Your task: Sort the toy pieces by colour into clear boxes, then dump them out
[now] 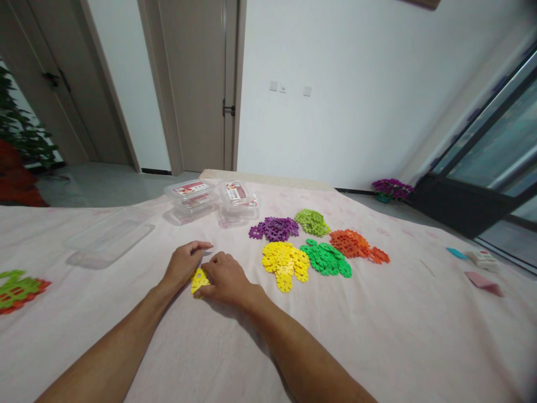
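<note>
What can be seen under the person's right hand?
Part of a yellow piece shows between the left hand and the right hand. The rest is covered; whether more pieces lie there cannot be seen.

The left hand (183,264) curves beside some yellow pieces (200,278) on a pale pink cloth (168,352); the right hand (229,280) holds their edge between thumb and fingers; to the right lie a yellow pile (285,258), a green pile (326,259), a purple pile (280,229), a light-green pile (311,222) and an orange pile (350,243); beyond the hands stand clear boxes (193,202) with labels; a clear tray (109,238) sits left of them; a green-and-orange assembly (19,292) lies at the left edge.
</note>
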The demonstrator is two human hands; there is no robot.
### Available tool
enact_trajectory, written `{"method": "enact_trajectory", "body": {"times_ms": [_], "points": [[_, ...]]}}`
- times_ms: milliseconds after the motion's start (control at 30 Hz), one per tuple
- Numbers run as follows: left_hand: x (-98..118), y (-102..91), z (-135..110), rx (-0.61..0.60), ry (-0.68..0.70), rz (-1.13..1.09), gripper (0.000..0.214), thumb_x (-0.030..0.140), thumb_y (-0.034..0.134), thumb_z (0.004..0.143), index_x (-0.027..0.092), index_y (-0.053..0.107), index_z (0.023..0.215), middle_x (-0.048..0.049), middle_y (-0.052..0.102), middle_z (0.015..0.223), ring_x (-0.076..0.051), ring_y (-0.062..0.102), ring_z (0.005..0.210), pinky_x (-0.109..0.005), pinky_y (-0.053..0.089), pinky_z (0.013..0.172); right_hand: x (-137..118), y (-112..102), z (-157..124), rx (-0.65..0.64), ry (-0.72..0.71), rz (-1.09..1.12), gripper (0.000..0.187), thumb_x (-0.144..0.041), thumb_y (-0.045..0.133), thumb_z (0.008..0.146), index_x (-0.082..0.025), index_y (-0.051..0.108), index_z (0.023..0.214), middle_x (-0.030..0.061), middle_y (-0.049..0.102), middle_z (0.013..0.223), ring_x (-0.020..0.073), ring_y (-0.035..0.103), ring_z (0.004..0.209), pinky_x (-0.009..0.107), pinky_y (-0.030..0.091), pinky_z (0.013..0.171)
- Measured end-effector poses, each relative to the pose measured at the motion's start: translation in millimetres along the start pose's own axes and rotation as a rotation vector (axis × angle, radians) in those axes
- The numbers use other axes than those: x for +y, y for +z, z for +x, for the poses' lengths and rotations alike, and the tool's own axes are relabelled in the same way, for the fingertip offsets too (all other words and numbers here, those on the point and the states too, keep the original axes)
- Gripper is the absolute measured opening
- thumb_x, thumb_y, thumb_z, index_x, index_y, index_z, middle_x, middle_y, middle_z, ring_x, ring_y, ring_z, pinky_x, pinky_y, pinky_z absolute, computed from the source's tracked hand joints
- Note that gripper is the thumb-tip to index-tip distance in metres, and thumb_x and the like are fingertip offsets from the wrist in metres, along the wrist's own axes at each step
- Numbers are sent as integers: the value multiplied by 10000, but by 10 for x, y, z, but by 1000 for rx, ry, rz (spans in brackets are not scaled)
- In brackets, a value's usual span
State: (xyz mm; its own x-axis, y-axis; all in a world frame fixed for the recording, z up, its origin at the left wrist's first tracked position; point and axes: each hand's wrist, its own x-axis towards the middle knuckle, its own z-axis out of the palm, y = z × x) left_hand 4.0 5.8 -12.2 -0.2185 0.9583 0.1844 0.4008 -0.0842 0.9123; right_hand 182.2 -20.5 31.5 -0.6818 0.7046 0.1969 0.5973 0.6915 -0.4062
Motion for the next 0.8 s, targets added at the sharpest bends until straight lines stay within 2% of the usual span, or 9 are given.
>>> {"method": "enact_trajectory", "body": {"times_ms": [100, 300, 433, 500, 600, 700, 800], "points": [[41, -4, -10, 5, 1, 4, 293, 263, 576, 726, 209, 777, 933, -67, 769, 1049, -249, 687, 1015, -360, 478, 975, 10, 30, 32, 8, -39, 1, 437, -556, 779, 727, -226, 694, 1001, 51, 636, 999, 230, 535, 969, 346, 403, 837], [124, -14, -49, 0, -74, -30, 342, 305, 602, 689, 178, 772, 957, -72, 780, 945, -250, 708, 857, -344, 547, 787, -70, 97, -18, -4, 5, 233, 270, -344, 790, 736, -240, 664, 950, -35, 681, 865, 140, 568, 758, 244, 365, 667], [173, -19, -74, 16, -90, -46, 365, 333, 622, 662, 164, 771, 949, -69, 778, 860, -254, 706, 817, -341, 552, 745, -68, -8, -36, 2, 51, 350, 195, -239, 721, 767, -230, 648, 948, -38, 688, 893, 123, 591, 765, 214, 370, 649], [180, -20, -77, 9, -70, -46, 359, 339, 621, 661, 169, 772, 940, -70, 780, 885, -255, 706, 840, -343, 549, 775, -17, -185, -30, 41, 83, 344, 211, -191, 689, 760, -225, 649, 964, -30, 692, 900, 125, 599, 770, 211, 379, 655], [167, -23, -66, -2, -26, -19, 331, 334, 602, 678, 194, 777, 921, -69, 780, 970, -264, 700, 940, -366, 517, 898, 119, -587, -61, 85, 146, 284, 261, -154, 678, 739, -222, 660, 990, -24, 693, 891, 130, 607, 779, 212, 379, 654], [145, -29, -48, 4, -8, 5, 301, 330, 592, 692, 217, 780, 899, -69, 775, 1019, -279, 687, 1009, -399, 464, 992, 320, -1023, -191, 77, 247, 164, 279, -146, 720, 707, -217, 679, 973, -22, 685, 847, 134, 598, 747, 217, 359, 627], [125, -42, -39, 1, -2, 1, 279, 339, 611, 696, 231, 779, 890, -66, 774, 1016, -284, 686, 1018, -401, 463, 994, 525, -1344, -366, 95, 338, -8, 301, -146, 749, 691, -206, 698, 981, 12, 704, 894, 160, 613, 794, 238, 361, 643]]}}
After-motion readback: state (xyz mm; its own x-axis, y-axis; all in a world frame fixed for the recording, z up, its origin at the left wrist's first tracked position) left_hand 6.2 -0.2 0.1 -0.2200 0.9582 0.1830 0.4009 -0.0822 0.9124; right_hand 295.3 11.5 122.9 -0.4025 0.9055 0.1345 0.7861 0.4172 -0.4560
